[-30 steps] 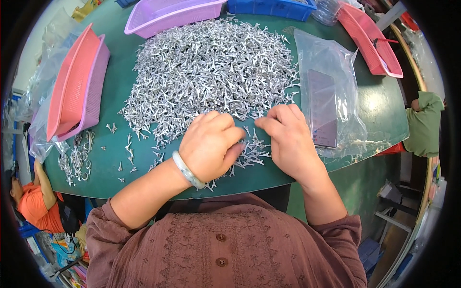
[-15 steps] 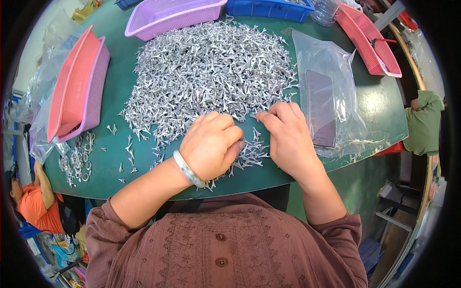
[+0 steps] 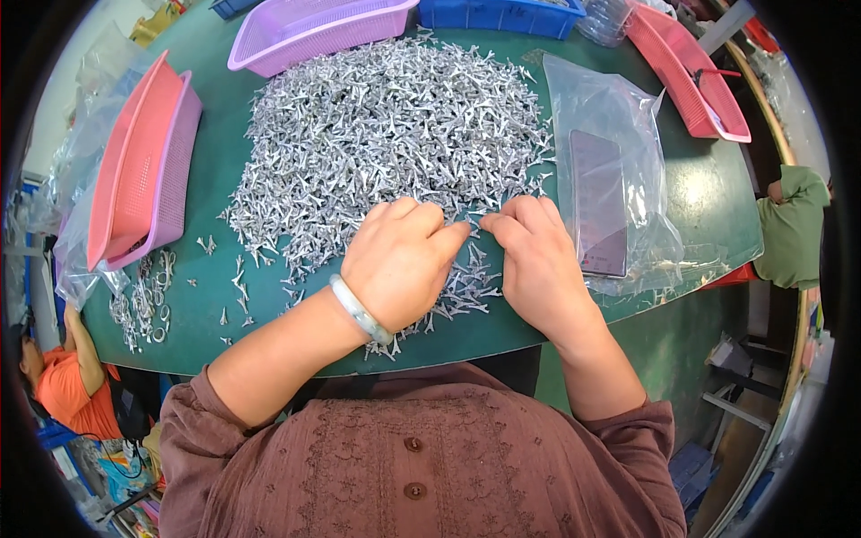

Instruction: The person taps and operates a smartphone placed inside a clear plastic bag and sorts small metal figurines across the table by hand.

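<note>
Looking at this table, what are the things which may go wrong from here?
1. Loose silver pieces reach close to the near edge of the green table; the left hand or its forearm might brush some off.
2. Stray pieces lie between the main pile and the metal rings, so the two kinds could get mixed.

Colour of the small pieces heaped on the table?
The small pieces are silver-grey with bright highlights; best seen in the head view.
</note>
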The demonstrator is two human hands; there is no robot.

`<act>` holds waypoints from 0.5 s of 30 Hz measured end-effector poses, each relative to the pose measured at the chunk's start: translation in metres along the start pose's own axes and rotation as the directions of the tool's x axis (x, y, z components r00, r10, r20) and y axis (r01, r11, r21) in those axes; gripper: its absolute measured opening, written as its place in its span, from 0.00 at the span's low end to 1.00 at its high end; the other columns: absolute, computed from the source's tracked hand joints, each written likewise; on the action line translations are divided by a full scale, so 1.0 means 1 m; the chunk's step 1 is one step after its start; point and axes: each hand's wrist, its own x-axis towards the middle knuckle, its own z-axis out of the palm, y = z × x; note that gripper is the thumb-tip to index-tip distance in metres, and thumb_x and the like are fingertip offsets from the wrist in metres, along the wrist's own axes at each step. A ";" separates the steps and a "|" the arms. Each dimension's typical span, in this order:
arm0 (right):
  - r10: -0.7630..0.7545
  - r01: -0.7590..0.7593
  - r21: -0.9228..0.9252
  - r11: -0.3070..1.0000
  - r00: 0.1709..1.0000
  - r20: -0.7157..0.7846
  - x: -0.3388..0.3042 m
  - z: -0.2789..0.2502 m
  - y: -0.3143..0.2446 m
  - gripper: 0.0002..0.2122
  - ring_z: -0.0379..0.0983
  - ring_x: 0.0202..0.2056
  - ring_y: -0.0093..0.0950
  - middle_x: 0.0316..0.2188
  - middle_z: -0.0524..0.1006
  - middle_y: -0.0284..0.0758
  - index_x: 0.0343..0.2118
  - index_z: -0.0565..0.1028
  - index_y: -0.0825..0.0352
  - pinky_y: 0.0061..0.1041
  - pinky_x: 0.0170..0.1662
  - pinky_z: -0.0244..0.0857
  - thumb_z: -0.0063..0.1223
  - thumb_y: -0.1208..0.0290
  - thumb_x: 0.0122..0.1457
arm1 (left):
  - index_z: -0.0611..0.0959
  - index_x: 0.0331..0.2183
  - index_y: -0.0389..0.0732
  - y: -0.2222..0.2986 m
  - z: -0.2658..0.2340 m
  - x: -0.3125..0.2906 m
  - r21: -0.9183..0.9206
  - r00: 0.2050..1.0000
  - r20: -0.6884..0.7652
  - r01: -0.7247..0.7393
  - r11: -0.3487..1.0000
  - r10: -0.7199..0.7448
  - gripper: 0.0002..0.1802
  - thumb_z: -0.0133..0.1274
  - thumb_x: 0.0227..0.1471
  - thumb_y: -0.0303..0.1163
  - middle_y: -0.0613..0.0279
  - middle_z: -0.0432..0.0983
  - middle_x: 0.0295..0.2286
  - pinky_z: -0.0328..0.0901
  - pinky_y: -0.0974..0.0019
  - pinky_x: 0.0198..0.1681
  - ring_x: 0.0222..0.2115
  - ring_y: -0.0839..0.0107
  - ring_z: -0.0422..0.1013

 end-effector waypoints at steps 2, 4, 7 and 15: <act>-0.001 0.001 -0.003 1.000 1.000 0.011 -0.001 0.001 0.000 0.14 0.67 0.39 0.38 0.34 0.71 0.37 0.37 0.78 0.67 0.35 0.43 0.64 0.51 0.85 0.45 | 0.83 0.38 0.40 0.001 0.002 -0.001 0.023 0.999 0.034 -0.019 1.000 0.018 0.13 0.58 0.45 0.25 0.60 0.71 0.27 0.64 0.57 0.37 0.31 0.59 0.68; 0.012 -0.012 -0.002 1.000 1.000 0.026 -0.001 0.001 0.000 0.14 0.68 0.38 0.38 0.33 0.71 0.37 0.36 0.78 0.66 0.35 0.42 0.64 0.51 0.84 0.45 | 0.84 0.38 0.41 0.002 0.005 -0.002 0.024 0.999 0.040 -0.011 1.000 0.010 0.14 0.57 0.44 0.24 0.61 0.70 0.27 0.64 0.58 0.37 0.31 0.60 0.69; 0.015 -0.015 -0.013 1.000 1.000 0.018 0.001 0.006 0.003 0.11 0.68 0.38 0.38 0.32 0.71 0.37 0.35 0.78 0.66 0.36 0.42 0.64 0.52 0.81 0.46 | 0.84 0.36 0.41 0.000 0.004 -0.001 0.013 0.997 0.070 -0.020 1.000 0.019 0.13 0.57 0.43 0.24 0.61 0.69 0.27 0.64 0.58 0.37 0.31 0.59 0.68; -0.115 0.112 -0.187 0.976 0.993 0.000 0.009 0.014 0.008 0.02 0.70 0.31 0.42 0.25 0.70 0.40 0.25 0.73 0.66 0.42 0.34 0.65 0.54 0.75 0.51 | 0.83 0.31 0.42 0.000 0.006 -0.014 -0.066 1.000 0.018 -0.009 0.998 0.011 0.09 0.55 0.42 0.26 0.58 0.71 0.28 0.64 0.55 0.36 0.32 0.56 0.69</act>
